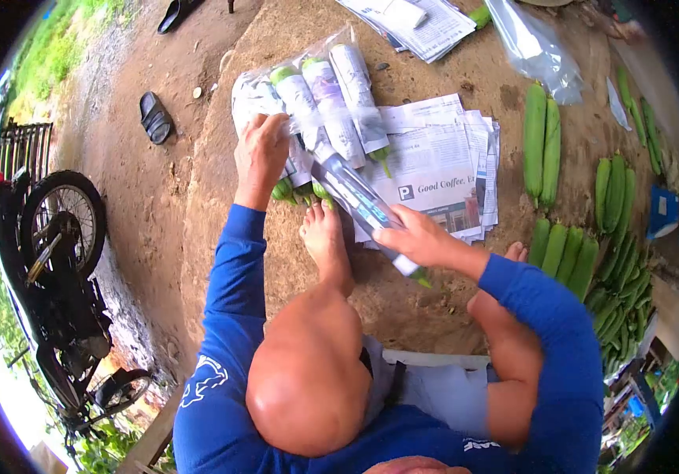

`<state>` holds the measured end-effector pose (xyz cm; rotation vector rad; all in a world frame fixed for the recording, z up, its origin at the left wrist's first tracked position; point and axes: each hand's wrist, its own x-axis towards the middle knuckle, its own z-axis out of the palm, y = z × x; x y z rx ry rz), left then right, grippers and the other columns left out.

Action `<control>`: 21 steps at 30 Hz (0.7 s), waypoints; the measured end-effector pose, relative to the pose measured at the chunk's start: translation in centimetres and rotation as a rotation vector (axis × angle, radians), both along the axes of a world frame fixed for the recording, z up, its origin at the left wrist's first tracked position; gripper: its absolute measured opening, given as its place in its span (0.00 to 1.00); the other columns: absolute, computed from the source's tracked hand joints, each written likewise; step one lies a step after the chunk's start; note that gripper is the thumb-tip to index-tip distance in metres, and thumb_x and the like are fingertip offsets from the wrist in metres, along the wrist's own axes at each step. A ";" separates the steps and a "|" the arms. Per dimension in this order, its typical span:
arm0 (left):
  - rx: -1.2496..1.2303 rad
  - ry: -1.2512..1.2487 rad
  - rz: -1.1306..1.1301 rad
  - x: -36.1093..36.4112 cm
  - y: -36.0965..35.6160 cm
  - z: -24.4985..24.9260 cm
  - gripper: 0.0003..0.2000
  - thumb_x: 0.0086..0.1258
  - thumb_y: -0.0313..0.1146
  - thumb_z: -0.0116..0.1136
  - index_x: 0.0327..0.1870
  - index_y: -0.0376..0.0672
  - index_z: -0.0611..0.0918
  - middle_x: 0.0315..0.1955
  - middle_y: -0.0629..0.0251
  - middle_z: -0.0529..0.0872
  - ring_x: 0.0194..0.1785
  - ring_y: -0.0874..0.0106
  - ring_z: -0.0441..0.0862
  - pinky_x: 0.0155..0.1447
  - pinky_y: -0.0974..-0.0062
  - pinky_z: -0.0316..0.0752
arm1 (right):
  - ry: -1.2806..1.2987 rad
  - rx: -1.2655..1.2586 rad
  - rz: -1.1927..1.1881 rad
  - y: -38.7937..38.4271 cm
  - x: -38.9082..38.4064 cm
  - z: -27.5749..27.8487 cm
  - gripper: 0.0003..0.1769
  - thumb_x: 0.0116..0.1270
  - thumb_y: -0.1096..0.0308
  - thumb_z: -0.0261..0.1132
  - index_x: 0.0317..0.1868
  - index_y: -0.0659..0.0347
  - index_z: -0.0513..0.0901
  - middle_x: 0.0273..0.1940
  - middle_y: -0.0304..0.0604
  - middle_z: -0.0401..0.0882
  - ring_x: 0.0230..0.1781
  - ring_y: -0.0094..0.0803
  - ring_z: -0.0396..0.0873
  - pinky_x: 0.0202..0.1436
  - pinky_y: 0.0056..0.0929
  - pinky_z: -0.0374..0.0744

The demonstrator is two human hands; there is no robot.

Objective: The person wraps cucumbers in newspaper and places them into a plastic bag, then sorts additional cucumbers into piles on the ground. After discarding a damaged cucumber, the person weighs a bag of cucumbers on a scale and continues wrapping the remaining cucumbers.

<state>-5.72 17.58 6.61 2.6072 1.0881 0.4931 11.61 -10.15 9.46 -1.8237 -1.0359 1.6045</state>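
My right hand (422, 237) is closed around a long green gourd wrapped in newspaper (358, 195), its bare green tip sticking out below the fingers. The far end of this roll overlaps the mouth of a clear plastic bag (246, 85). Several more newspaper-wrapped gourds (331, 107) lie side by side in the bag, green ends showing. At the bag's near left edge, my left hand (260, 146) pinches the plastic with curled fingers. A stack of newspaper sheets (426, 170) lies flat just right of the bag, partly behind the held roll.
Unwrapped green gourds (543, 146) lie in groups along the right, with a pile of smaller ones (624, 292) beyond. More newspaper (426, 28) and clear plastic bags (535, 51) are at the top. My bare foot (325, 237) rests beside the bag. A motorcycle (59, 261) stands left.
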 end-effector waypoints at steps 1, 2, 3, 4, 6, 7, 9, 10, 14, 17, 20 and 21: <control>-0.002 -0.030 -0.001 0.0 -0.3 0.1 0.15 0.60 0.28 0.67 0.49 0.49 0.87 0.40 0.59 0.86 0.46 0.54 0.84 0.50 0.60 0.80 | -0.005 0.012 -0.034 1.5 -0.8 -0.6 0.34 0.69 0.46 0.65 0.62 0.67 0.76 0.50 0.56 0.84 0.50 0.43 0.83 0.56 0.40 0.78; -0.006 -0.057 -0.004 0.1 -0.6 0.2 0.15 0.60 0.27 0.67 0.49 0.49 0.87 0.40 0.60 0.86 0.46 0.54 0.84 0.50 0.60 0.80 | -0.023 0.070 -0.088 3.1 -1.6 -1.2 0.34 0.68 0.45 0.66 0.60 0.68 0.77 0.49 0.58 0.83 0.50 0.47 0.83 0.55 0.42 0.78; -0.020 -0.089 -0.010 0.0 -0.7 -0.2 0.16 0.58 0.25 0.68 0.49 0.47 0.88 0.40 0.60 0.86 0.46 0.55 0.84 0.51 0.61 0.80 | -0.041 0.127 -0.144 5.0 -2.2 -1.9 0.34 0.66 0.45 0.66 0.57 0.69 0.78 0.48 0.60 0.83 0.49 0.51 0.83 0.54 0.44 0.79; -0.032 -0.088 -0.008 -0.1 -0.8 -0.2 0.15 0.58 0.25 0.68 0.48 0.47 0.88 0.41 0.59 0.86 0.46 0.55 0.84 0.51 0.61 0.79 | -0.058 0.184 -0.200 7.0 -2.9 -2.8 0.34 0.65 0.45 0.67 0.55 0.69 0.78 0.46 0.62 0.83 0.48 0.55 0.83 0.53 0.46 0.79; -0.052 -0.083 -0.006 -0.2 -1.1 -0.1 0.15 0.58 0.24 0.68 0.48 0.45 0.88 0.41 0.59 0.86 0.46 0.55 0.84 0.51 0.61 0.79 | -0.161 0.374 -0.316 11.4 -4.7 -6.8 0.32 0.65 0.47 0.67 0.52 0.71 0.79 0.46 0.66 0.82 0.51 0.58 0.82 0.55 0.47 0.79; -0.064 -0.103 -0.019 -0.2 -1.1 -0.1 0.15 0.58 0.24 0.68 0.48 0.45 0.88 0.40 0.57 0.86 0.45 0.55 0.84 0.51 0.61 0.79 | -0.210 0.376 -0.290 13.7 -5.1 -7.3 0.31 0.64 0.48 0.67 0.53 0.70 0.78 0.47 0.66 0.82 0.52 0.59 0.81 0.56 0.48 0.79; -0.115 -0.126 -0.019 0.0 -1.1 0.1 0.15 0.58 0.24 0.68 0.48 0.44 0.88 0.41 0.56 0.86 0.45 0.55 0.85 0.51 0.61 0.79 | -0.309 0.377 -0.241 17.7 -6.1 -7.9 0.30 0.64 0.50 0.68 0.54 0.69 0.78 0.49 0.67 0.81 0.54 0.61 0.80 0.57 0.50 0.79; -0.143 -0.138 -0.020 0.0 -1.1 0.2 0.15 0.59 0.24 0.68 0.48 0.44 0.88 0.41 0.56 0.86 0.45 0.55 0.85 0.51 0.61 0.79 | -0.387 0.364 -0.150 19.1 -7.4 -9.3 0.31 0.63 0.50 0.69 0.54 0.69 0.78 0.51 0.66 0.80 0.55 0.62 0.79 0.57 0.51 0.79; -0.152 -0.161 -0.023 0.1 -0.3 -2.1 0.12 0.57 0.29 0.67 0.44 0.44 0.89 0.46 0.56 0.85 0.49 0.53 0.83 0.56 0.57 0.77 | -0.644 0.475 -0.115 18.9 -10.8 -11.2 0.31 0.58 0.54 0.74 0.56 0.67 0.78 0.57 0.61 0.76 0.56 0.61 0.78 0.57 0.54 0.79; -0.075 -0.079 0.019 0.1 0.3 -4.2 0.14 0.56 0.34 0.69 0.44 0.45 0.88 0.64 0.54 0.80 0.61 0.52 0.80 0.65 0.53 0.72 | -0.594 0.550 -0.018 16.1 -8.3 -9.5 0.29 0.59 0.60 0.74 0.57 0.66 0.78 0.56 0.59 0.77 0.52 0.57 0.81 0.55 0.51 0.81; 0.013 0.016 0.045 -0.2 0.2 -5.9 0.17 0.57 0.32 0.68 0.50 0.48 0.86 0.68 0.57 0.78 0.66 0.53 0.78 0.70 0.43 0.65 | -0.410 0.649 0.113 10.1 -1.8 -9.0 0.18 0.64 0.61 0.70 0.50 0.62 0.85 0.49 0.52 0.85 0.50 0.54 0.83 0.55 0.49 0.81; 0.046 0.035 0.037 -0.3 0.0 -6.3 0.18 0.58 0.31 0.67 0.52 0.49 0.85 0.70 0.58 0.76 0.69 0.54 0.75 0.72 0.39 0.61 | -0.540 0.932 0.240 8.1 2.0 -10.1 0.12 0.65 0.63 0.69 0.42 0.63 0.87 0.41 0.51 0.86 0.45 0.52 0.84 0.52 0.47 0.82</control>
